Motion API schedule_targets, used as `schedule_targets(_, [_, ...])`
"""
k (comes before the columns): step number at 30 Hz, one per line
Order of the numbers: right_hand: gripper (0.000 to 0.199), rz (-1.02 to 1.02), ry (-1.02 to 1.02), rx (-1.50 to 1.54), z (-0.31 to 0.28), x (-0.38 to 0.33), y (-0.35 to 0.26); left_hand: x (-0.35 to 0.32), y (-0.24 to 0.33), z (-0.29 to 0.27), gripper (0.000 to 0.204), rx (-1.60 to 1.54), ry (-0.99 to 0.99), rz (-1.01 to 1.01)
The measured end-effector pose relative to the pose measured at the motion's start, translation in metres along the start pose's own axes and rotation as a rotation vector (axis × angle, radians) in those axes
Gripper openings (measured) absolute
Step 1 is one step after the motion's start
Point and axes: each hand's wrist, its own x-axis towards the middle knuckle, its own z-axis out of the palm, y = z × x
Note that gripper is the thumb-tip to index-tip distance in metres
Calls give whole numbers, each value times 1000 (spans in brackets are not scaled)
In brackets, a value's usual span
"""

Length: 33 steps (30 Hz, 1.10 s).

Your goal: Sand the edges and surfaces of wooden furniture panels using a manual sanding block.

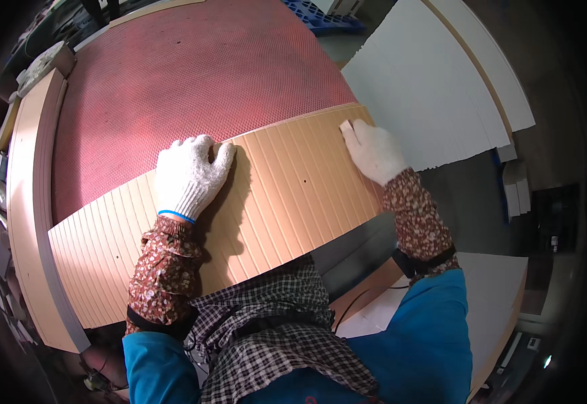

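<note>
Two white-gloved hands, left hand (189, 176) and right hand (374, 151), press flat with fingers spread on a ribbed tan panel (253, 215) lying on a red mesh-topped desk (186, 74), beside stacked white sheets (434, 94).

A red mesh-topped table (192, 67) carries a ribbed tan panel (273, 195) lying across its near edge.

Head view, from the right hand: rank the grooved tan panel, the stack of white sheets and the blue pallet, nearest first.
1. Grooved tan panel: directly under the right hand, which rests on its far right corner.
2. Stack of white sheets: just to the hand's right and beyond.
3. Blue pallet: farthest, at the top of the view, past the red mesh surface.
</note>
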Motion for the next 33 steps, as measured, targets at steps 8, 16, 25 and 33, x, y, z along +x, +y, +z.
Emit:
schedule_targets(8, [57, 47, -44, 74, -11, 59, -19, 0, 3, -6, 47, -16, -57, -32])
schedule_targets(16, [33, -68, 18, -164, 10, -129, 26, -1, -1, 1, 50, -18, -2, 2])
schedule_targets(25, [31, -25, 158, -80, 34, -211, 28, -1, 1, -6, 51, -15, -57, -36])
schedule_targets(33, [26, -94, 122, -77, 17, -187, 11, -1, 0, -3, 50, 9, -47, -32])
